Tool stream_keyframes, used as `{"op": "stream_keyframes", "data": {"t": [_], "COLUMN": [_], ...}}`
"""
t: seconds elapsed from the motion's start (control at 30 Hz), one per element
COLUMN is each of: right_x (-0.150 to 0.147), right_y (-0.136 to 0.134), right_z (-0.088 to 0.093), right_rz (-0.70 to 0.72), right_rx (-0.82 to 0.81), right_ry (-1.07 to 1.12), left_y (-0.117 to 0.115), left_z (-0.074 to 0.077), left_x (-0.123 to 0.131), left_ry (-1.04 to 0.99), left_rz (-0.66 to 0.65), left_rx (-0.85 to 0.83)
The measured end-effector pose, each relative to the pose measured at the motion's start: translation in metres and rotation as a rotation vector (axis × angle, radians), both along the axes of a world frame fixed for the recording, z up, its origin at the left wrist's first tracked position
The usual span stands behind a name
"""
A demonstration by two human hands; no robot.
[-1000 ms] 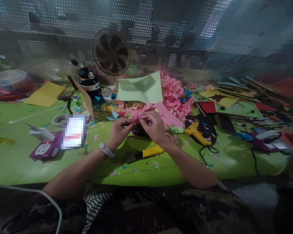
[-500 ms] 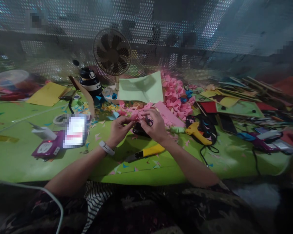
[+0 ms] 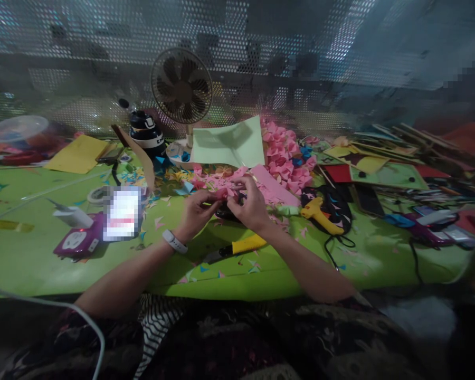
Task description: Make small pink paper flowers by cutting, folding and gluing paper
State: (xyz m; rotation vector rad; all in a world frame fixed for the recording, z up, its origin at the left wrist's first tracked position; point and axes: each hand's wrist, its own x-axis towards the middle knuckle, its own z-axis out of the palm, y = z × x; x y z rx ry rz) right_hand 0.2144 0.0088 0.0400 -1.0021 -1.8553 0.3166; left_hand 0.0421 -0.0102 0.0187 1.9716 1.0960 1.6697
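Fingertips of both hands meet on a small pink paper piece [image 3: 224, 193], held just above the green table [image 3: 27, 264], straight ahead of the person. The left hand [image 3: 196, 211] pinches its left side between thumb and forefinger. The right hand [image 3: 252, 207] closes on the other side with fingers curled over it. This two-sided grip probably keeps so light a scrap steady. A dark object [image 3: 222, 214] sits under the hands, too hidden to identify. A yellow-handled utility knife [image 3: 237, 247] lies just beside the wrists, and a yellow glue gun [image 3: 319, 215] sits near the right arm, both seemingly kept within easy reach. A heap of pink folded pieces [image 3: 285, 155] is piled farther back, beside a pale green sheet [image 3: 227, 142].
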Motion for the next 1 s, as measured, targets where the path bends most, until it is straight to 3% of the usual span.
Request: {"op": "stream_keyframes", "data": {"t": [0.33,1.0], "right_x": [0.0046,0.0044], "right_y": [-0.0013,-0.0030], "right_z": [0.0071,0.0082], "right_rz": [0.065,0.070], "right_rx": [0.052,0.024], "right_ry": [-0.047,-0.072], "left_y": [0.0013,-0.0028], "left_z": [0.0005,0.0036], "left_x": [-0.0015,-0.0009], "left_ry": [0.033,0.087], "left_rz": [0.032,0.026], "left_rx": [0.083,0.078]}}
